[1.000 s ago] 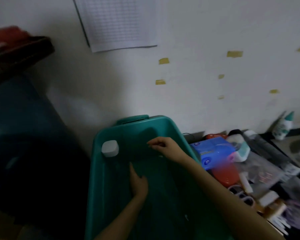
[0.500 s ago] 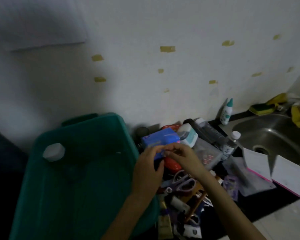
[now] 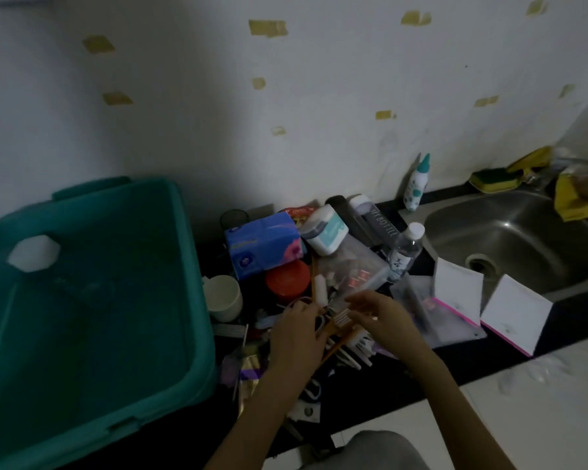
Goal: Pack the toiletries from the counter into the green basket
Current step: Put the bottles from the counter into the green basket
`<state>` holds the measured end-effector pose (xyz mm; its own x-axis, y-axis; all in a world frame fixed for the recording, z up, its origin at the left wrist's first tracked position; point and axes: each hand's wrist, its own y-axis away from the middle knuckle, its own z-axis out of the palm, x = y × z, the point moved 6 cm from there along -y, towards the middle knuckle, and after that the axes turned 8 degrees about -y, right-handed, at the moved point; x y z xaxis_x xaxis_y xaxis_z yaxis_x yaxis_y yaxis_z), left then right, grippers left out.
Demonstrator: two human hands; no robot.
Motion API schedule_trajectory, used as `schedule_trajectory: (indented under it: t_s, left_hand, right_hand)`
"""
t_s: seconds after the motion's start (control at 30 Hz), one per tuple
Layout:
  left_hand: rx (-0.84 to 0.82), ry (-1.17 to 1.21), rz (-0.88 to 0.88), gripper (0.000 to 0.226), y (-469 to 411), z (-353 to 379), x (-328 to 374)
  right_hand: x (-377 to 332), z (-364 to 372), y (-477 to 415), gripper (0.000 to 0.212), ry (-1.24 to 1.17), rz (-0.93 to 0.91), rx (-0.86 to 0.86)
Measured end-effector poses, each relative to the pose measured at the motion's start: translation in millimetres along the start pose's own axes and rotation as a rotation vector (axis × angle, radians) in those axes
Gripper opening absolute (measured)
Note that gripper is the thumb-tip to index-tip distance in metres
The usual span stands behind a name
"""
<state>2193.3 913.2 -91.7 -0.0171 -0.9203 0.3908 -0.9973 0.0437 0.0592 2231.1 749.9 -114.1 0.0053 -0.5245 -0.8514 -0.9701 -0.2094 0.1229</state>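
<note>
Though one white-capped jar (image 3: 34,253) sits in the green plastic basket (image 3: 197,300), the toiletry heap (image 3: 287,281) remains — right hand (image 3: 377,315) spread, left hand (image 3: 296,337) grip indeterminate.

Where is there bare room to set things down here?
The green basket has a nearly bare floor; only a white hexagonal item sits in its far left corner. The sink basin is free around the drain, and the pale surface in front of it looks free. The counter between basket and sink is crowded, left hand and right hand over the pile.

Bare forearms (image 3: 455,398), left hand (image 3: 294,335), right hand (image 3: 382,315), grey garment (image 3: 364,451) below
</note>
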Motion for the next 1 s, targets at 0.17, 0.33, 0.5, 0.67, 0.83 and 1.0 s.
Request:
schedule_trajectory:
  t_s: [0.17,0.33,0.5,0.67,0.83,1.0]
  left_hand:
    - [0.002,0.032,-0.027,0.030,-11.9,16.1,14.2]
    - [0.004,0.044,-0.027,0.034,-30.6,24.8,19.5]
    - [-0.005,0.080,0.014,0.027,-63.4,29.1,35.1]
    - [-0.035,0.115,0.044,0.034,-105.1,35.3,56.6]
    - [-0.168,0.253,-0.037,0.043,-155.8,56.8,62.4]
    - [-0.279,0.604,-0.150,0.046,-222.0,81.8,74.6]
  right_hand:
    - [23.2,-15.1,-7.2,0.030,0.186,-0.006,-0.046]
    - [43.2,-44.0,-27.9,0.022,0.159,0.020,-0.051]
    - [64.0,-91.0,-41.4,0.025,0.177,0.130,0.161]
    - [84.7,-133.5,-51.1,0.022,0.144,0.184,0.265]
    - [96.8,-173.4,-83.2,0.023,0.040,0.239,0.345]
    - [109.7,-185.2,-139.3,0.027,-0.100,0.294,0.275]
